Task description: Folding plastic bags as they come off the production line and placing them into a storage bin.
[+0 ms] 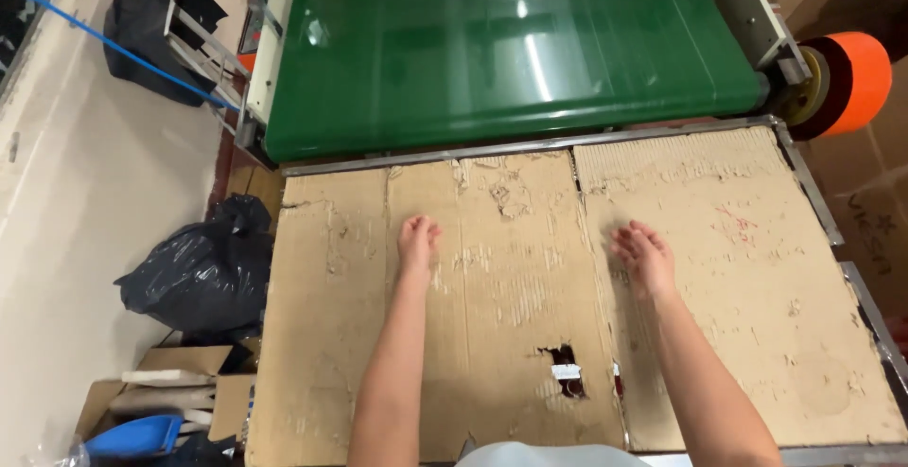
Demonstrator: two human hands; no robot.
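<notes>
I am looking down at my two bare hands, both empty and resting palm down on the counter [813,183], a metal-framed surface covered by worn, torn sheets of brown corrugated cardboard [511,306]. My left hand [417,240] lies on the middle sheet with its fingers loosely curled together. My right hand [644,254] sits well apart from it, near the seam between two sheets, fingers slightly spread and holding nothing. A small dark hole patched with white tape [566,377] (ragged at its edges) shows in the cardboard between my forearms. Beyond the counter runs a glossy dark green conveyor belt [511,41], with an orange roll of tape [851,79] at its right end. A black plastic rubbish bag [203,273] sits on the floor to the left.
</notes>
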